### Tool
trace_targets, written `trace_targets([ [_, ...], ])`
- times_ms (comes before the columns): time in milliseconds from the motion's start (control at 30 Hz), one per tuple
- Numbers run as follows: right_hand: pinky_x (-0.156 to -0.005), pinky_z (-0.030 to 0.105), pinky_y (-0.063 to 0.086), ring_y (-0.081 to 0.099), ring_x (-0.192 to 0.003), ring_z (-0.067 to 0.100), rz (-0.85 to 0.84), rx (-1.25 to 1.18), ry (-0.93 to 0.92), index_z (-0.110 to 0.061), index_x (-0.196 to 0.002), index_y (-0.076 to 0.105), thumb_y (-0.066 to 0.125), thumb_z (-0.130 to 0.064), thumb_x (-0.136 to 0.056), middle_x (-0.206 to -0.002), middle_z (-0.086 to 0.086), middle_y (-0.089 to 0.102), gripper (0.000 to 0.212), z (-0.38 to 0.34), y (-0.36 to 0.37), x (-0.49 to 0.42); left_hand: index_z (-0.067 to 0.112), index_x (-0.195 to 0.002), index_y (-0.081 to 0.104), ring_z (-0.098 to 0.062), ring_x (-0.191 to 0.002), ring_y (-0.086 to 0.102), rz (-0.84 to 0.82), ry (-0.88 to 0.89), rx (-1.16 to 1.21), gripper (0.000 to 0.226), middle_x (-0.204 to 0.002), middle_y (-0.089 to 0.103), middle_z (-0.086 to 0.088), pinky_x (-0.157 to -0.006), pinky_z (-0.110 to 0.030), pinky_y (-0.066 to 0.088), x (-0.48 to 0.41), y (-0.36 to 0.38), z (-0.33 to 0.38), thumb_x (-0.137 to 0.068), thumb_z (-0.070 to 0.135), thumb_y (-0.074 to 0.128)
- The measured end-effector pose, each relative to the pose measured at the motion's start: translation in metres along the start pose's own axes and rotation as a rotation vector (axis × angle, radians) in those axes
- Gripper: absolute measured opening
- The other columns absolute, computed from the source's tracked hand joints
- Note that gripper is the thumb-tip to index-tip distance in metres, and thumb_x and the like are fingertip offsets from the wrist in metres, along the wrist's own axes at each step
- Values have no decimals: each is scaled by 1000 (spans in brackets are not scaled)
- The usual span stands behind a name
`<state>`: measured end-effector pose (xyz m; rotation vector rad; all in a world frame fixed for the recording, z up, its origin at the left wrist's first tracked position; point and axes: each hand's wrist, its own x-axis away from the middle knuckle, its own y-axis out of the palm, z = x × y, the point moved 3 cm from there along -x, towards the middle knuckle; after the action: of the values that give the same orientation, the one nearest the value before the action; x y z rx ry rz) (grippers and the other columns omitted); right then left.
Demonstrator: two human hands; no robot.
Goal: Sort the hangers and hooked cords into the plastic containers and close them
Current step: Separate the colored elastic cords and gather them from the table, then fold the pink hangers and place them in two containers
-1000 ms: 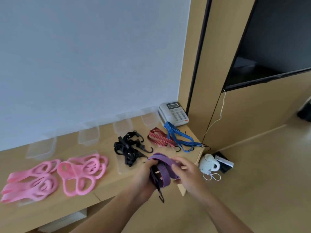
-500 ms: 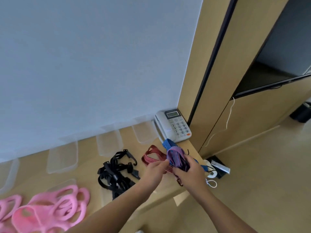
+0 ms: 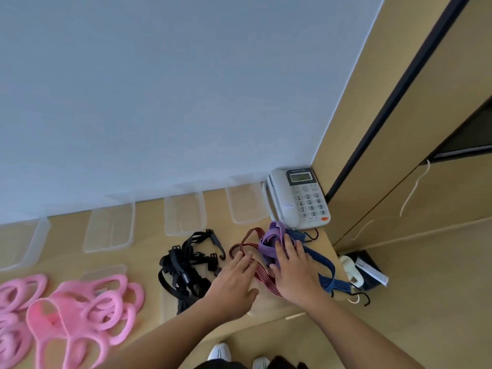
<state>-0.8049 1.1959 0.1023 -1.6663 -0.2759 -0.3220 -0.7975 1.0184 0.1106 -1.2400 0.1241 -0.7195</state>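
My right hand (image 3: 290, 270) lies flat on the purple elastic hooked cord (image 3: 269, 246) by the grey desk phone (image 3: 298, 198) (fingers straight). My left hand (image 3: 234, 280) is spread loose over the red striped cord (image 3: 262, 275).

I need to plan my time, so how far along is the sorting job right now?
Nothing looks done: the clear containers stand open and empty. In hand: the right hand rests on the bundled purple cord, the left hand by the red cord. To do: pink hangers, black cords, blue cord, then closing.

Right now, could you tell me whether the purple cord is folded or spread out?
Folded: the purple cord is bunched into short loops under the right hand.
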Motion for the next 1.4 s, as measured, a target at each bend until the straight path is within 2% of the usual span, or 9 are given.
trace_targets([
  [100,-118,51,26,12,-150,35,-28,-28,-34,-29,-158,14,36,-49,-102,-167,3,8,64,7,-24,0,15,-161,27,-27,-160,-1,6,-61,54,67,-174,5,-7,-128,-36,6,-1,-1,5,-103,39,50],
  [267,-102,47,47,50,-127,32,459,-171,-243,-17,-133,62,66,-28,-92,-139,12,55,43,3,-71,23,10,-140,59,-25,-152,26,310,-69,190,45,-161,40,-10,-123,-23,14,15,-24,21,-98,27,59],
  [367,-98,45,51,59,-116,31,604,-295,-362,-9,-117,71,75,-18,-85,-123,11,66,33,-9,-74,34,13,-129,68,-19,-137,44,463,-114,213,35,-144,59,-9,-116,-26,32,40,-33,23,-95,21,63],
  [533,-97,49,51,58,-116,34,595,-375,-563,-6,-114,72,76,-16,-84,-117,12,68,32,-52,-58,48,7,-128,71,-31,-133,54,464,-330,255,34,-138,62,-13,-115,-38,40,99,-26,9,-96,20,67],
  [733,-100,46,47,61,-110,36,464,-406,-760,-5,-114,72,81,-15,-79,-116,12,69,38,-120,-30,65,18,-136,66,-17,-136,51,531,-593,274,39,-144,57,-1,-112,-25,35,190,-15,-30,-99,31,66],
  [967,-104,38,48,59,-117,24,308,-354,-923,-9,-122,67,76,-25,-83,-118,2,67,43,-215,-9,82,18,-130,70,-19,-127,57,629,-741,318,36,-133,66,3,-104,-31,45,267,-15,-99,-96,28,71],
  [1133,-101,39,50,58,-118,23,282,-324,-943,-15,-125,66,74,-31,-86,-124,0,66,42,-306,7,83,21,-136,65,-14,-135,49,653,-750,343,40,-139,60,6,-109,-21,33,319,-13,-171,-97,32,67],
  [1267,-115,40,37,48,-134,20,181,-268,-879,-18,-130,63,68,-34,-92,-136,-4,60,42,-384,23,89,22,-137,63,-14,-137,46,612,-741,373,42,-141,59,6,-109,-22,33,372,-13,-236,-98,34,66],
  [1400,-107,41,43,60,-122,30,228,-226,-825,-8,-117,70,79,-18,-83,-119,5,70,37,-450,32,98,23,-135,65,-15,-133,49,588,-767,415,41,-138,61,7,-105,-24,38,418,-11,-293,-96,33,68],
])
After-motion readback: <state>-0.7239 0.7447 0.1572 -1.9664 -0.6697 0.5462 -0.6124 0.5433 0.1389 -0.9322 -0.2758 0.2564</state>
